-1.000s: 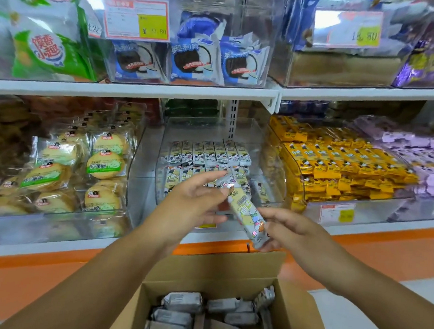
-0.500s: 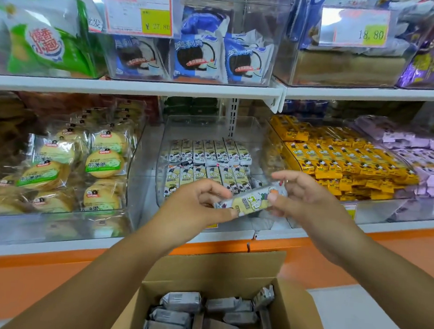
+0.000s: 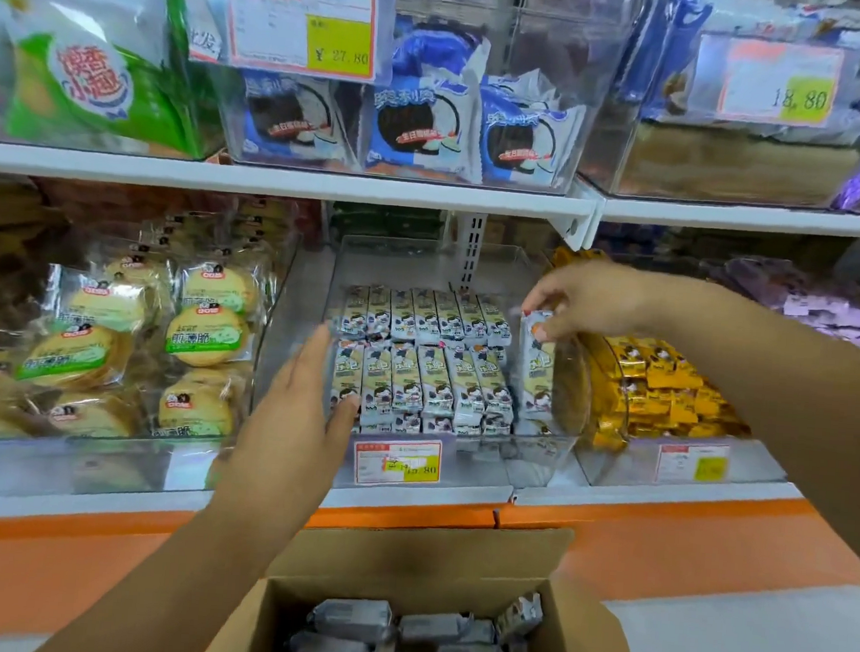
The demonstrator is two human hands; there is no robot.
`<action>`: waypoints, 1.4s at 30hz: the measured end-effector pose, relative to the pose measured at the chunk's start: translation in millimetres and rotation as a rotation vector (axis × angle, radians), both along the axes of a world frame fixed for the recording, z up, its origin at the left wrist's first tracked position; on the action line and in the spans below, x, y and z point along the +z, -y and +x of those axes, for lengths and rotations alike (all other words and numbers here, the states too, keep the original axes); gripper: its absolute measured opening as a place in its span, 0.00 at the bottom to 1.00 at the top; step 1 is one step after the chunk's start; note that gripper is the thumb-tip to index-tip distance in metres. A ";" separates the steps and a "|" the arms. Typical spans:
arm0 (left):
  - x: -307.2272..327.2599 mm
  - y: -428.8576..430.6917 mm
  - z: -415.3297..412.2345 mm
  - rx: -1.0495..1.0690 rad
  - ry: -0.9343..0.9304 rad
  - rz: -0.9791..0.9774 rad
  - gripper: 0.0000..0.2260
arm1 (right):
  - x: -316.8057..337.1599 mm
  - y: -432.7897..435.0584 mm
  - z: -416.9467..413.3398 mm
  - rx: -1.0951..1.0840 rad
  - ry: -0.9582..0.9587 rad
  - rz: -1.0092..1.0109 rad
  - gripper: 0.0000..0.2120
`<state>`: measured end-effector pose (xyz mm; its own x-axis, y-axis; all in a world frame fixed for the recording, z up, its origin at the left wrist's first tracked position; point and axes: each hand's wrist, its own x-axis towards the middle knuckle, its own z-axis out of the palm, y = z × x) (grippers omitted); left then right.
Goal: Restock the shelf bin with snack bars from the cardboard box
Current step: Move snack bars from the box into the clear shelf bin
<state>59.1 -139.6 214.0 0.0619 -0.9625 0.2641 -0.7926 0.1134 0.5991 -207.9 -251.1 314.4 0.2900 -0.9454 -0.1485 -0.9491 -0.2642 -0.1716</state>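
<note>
Right hand (image 3: 592, 299): above the right side of the shelf bin (image 3: 484, 462); thumb and fingertips pinch the top end of one snack bar (image 3: 537, 369).
Held snack bar: upright inside the bin, against its right wall, just beside the right end of the front row.
Left hand (image 3: 300, 403): at the bin's left side; fingers straight and together, thumb spread toward the front row. Contact with the leftmost bars appears likely, but glare on the clear wall prevents confirmation.
Stocked bars (image 3: 425, 366): two rows inside the bin, one behind the other, packed side by side; wrappers pale with cartoon print.
Shelf bin: clear plastic, open top, on the lower shelf.
Price tag (image 3: 397, 462): white with red border, fixed to the bin's front wall.
Cardboard box (image 3: 453, 551): below and in front of the bin, flaps open.
Box contents (image 3: 351, 618): loose grey-backed bars lying flat in a pile.
Round cake packs (image 3: 203, 335): left of the bin, green labels, in a clear tray.
Yellow packets (image 3: 668, 388): right of the bin, heaped in a second clear tray.
Blue biscuit packs (image 3: 421, 131): above the bin, on the upper shelf, behind a clear front.
</note>
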 end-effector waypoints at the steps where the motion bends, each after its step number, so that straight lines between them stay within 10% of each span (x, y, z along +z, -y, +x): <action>1: -3.0 0.1 0.2 0.005 -0.013 0.027 0.31 | -1.9 6.0 2.5 0.022 -0.032 0.015 0.19; 14: -8.7 4.9 11.1 -0.003 -0.108 0.059 0.28 | -31.5 19.2 8.6 0.185 -0.188 0.045 0.15; 42: -10.9 7.8 15.0 -0.019 -0.068 0.038 0.28 | -51.2 4.8 -2.1 0.207 -0.502 0.006 0.44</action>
<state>74.1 -147.4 203.0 0.0597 -0.9730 0.2227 -0.7479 0.1042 0.6556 -210.0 -255.9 263.2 0.3620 -0.8750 -0.3216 -0.8433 -0.4544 0.2871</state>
